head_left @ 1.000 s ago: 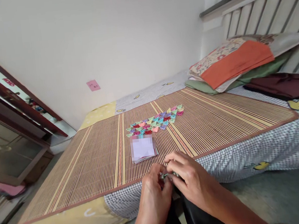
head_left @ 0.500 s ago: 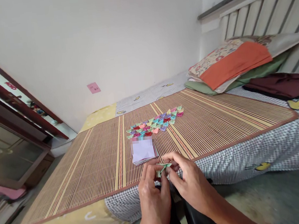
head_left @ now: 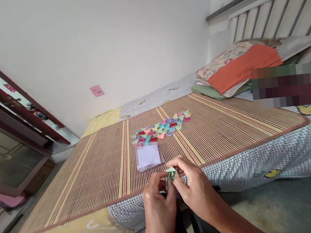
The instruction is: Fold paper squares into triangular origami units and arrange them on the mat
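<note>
A small green folded paper (head_left: 171,173) is held up between my hands, just off the near edge of the bed. My left hand (head_left: 160,197) pinches its left side with thumb and fingers. On its other side, the thumb and fingers of my right hand (head_left: 191,179) grip it too; some fingertips are hidden behind the paper. Just beyond my hands lies a stack of paper sheets (head_left: 149,157), pale lilac on top and partly pixelated. Past the stack, several small folded paper pieces (head_left: 160,127) in many colours are laid out in slanting rows.
A striped woven mat (head_left: 95,174) covers the bed, over a checked sheet (head_left: 241,166). Pillows (head_left: 239,67) are piled at the right by the headboard (head_left: 272,11). A pink paper note (head_left: 97,90) is on the wall. A cabinet (head_left: 9,150) stands at the left.
The green paper has turned in my fingers and now shows folded flaps and a pale upper face. My hands stay in nearly the same place; the left fingers have shifted slightly.
</note>
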`<action>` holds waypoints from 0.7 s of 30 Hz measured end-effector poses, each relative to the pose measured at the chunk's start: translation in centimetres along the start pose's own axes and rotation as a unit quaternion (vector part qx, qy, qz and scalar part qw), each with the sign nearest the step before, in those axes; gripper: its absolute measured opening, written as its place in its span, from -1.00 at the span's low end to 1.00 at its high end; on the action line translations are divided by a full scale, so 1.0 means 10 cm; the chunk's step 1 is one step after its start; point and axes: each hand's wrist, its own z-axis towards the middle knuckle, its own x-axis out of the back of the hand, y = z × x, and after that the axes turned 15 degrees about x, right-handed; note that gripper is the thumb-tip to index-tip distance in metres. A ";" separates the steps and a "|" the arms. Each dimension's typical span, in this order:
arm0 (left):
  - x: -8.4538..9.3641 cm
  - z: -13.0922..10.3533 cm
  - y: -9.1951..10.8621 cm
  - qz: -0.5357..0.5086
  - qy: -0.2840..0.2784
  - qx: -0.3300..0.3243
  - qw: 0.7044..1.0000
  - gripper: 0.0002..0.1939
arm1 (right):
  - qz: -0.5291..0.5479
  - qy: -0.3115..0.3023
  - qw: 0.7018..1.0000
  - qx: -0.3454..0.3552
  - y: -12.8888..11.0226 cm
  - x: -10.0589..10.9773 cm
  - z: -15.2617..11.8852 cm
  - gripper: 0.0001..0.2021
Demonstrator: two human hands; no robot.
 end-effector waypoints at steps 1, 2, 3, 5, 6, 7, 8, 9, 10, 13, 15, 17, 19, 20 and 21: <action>0.00 0.00 -0.01 -0.008 -0.010 0.014 1.000 -0.90 | 0.000 0.002 1.000 0.001 0.00 -0.01 0.00 -0.71; 0.00 0.00 -0.03 -0.018 -0.019 0.024 0.999 -0.89 | -0.001 0.004 1.000 0.002 0.00 -0.01 0.00 -0.70; 0.00 0.00 -0.03 -0.030 -0.026 0.029 0.999 -0.89 | -0.002 0.007 1.000 0.004 0.00 -0.02 0.00 -0.70; 0.00 0.00 -0.04 -0.045 -0.035 0.029 0.998 -0.89 | -0.003 0.012 1.000 0.005 0.00 -0.03 0.00 -0.72; 0.00 0.00 -0.03 -0.046 -0.036 0.027 0.998 -0.89 | 0.000 0.014 1.000 0.004 0.00 -0.04 0.00 -0.72; 0.00 -0.01 -0.03 -0.044 -0.035 0.024 0.998 -0.88 | 0.005 0.016 1.000 0.003 0.00 -0.05 0.00 -0.72; 0.00 -0.01 -0.02 -0.040 -0.033 0.021 0.998 -0.86 | 0.013 0.019 1.000 0.001 0.00 -0.05 0.00 -0.72; 0.00 -0.02 -0.01 -0.034 -0.029 0.016 0.999 -0.86 | 0.020 0.023 1.000 0.000 0.01 -0.06 0.00 -0.72; 0.00 -0.02 -0.01 -0.027 -0.024 0.010 0.999 -0.85 | 0.027 0.028 0.999 0.001 0.02 -0.08 0.00 -0.71; 0.00 -0.03 -0.01 -0.011 -0.012 -0.005 1.000 -0.85 | 0.035 0.040 0.999 0.003 0.05 -0.12 -0.02 -0.70; -0.01 -0.03 -0.02 -0.013 -0.011 -0.007 1.000 -0.83 | 0.035 0.047 0.998 0.003 0.07 -0.15 -0.02 -0.71; -0.01 -0.02 -0.03 -0.019 -0.013 -0.007 1.000 -0.83 | 0.038 0.054 0.998 0.007 0.09 -0.17 -0.03 -0.74; -0.01 -0.02 -0.04 -0.026 -0.013 -0.006 1.000 -0.83 | 0.047 0.062 0.997 0.013 0.10 -0.18 -0.04 -0.75; -0.01 -0.02 -0.04 -0.030 -0.013 -0.006 0.999 -0.83 | 0.052 0.064 0.996 0.015 0.10 -0.19 -0.04 -0.74; 0.00 -0.02 -0.04 -0.034 -0.013 -0.006 0.999 -0.83 | 0.056 0.067 0.996 0.015 0.10 -0.19 -0.05 -0.73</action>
